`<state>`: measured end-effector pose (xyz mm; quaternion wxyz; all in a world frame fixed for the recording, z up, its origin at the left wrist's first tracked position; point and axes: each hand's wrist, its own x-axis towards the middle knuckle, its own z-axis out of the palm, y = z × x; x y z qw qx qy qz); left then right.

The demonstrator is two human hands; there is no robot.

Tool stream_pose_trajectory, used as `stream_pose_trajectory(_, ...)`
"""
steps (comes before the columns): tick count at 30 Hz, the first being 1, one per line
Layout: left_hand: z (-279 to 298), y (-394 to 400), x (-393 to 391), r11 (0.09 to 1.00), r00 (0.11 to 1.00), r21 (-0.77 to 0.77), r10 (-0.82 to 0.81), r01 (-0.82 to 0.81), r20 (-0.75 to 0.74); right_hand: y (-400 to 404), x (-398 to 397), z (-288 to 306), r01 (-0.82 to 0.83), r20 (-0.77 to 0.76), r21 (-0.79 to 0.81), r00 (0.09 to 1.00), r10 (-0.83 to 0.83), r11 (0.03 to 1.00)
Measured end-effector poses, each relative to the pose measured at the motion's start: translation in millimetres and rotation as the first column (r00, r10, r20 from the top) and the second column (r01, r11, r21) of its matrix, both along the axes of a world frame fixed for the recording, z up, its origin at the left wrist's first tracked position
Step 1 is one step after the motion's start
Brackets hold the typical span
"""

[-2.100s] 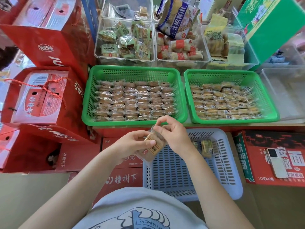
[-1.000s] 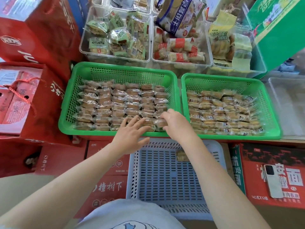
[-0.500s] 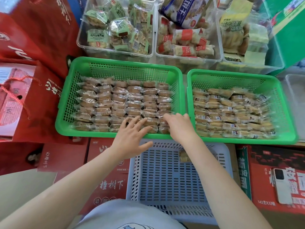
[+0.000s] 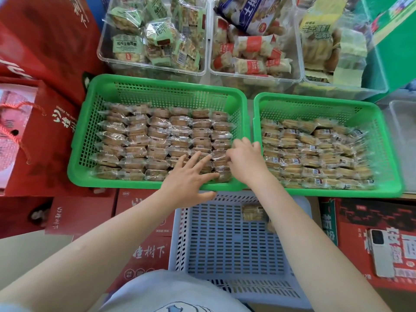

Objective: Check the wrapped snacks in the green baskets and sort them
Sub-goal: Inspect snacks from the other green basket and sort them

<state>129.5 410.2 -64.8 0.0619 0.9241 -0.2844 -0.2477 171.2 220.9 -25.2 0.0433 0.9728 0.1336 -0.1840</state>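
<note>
phone (image 4: 381, 253) on red carton (image 4: 369, 224) | clear bins (image 4: 155, 66) | red gift bags (image 4: 45, 136)

Red gift boxes (image 4: 40, 41) stand stacked well left of the fingers. Clear plastic bins (image 4: 155, 68) of packaged goods line the far side. A green carton (image 4: 396, 52) occupies the far right. Red cartons (image 4: 144, 251) lie below, one carrying a phone (image 4: 381, 253). Pale floor (image 4: 29, 253) shows lower left. Lighting is bright and even.

Operator: bare forearms, bare hands.
Light grey-white T-shirt (image 4: 171, 293), dark blue printed graphic on chest; no sleeves, watch, rings or gloves visible on either arm.
</note>
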Motion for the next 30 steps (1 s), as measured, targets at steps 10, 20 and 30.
stream_pose_trajectory(10,1,-1,0,1.000,1.000,-0.022,0.017,-0.017,0.002,4,-11,-19,-0.053,0.176,0.002,0.983,0.052,0.999)
stream_pose_trajectory(20,0,0,1,1.000,1.000,-0.002,0.024,-0.024,-0.003,0,-18,-28,-0.108,0.298,0.086,0.952,0.078,0.990)
stream_pose_trajectory(30,3,-1,-1,0.999,1.000,0.016,0.028,-0.028,-0.004,-3,-16,-32,-0.147,0.257,0.001,0.956,0.142,0.989)
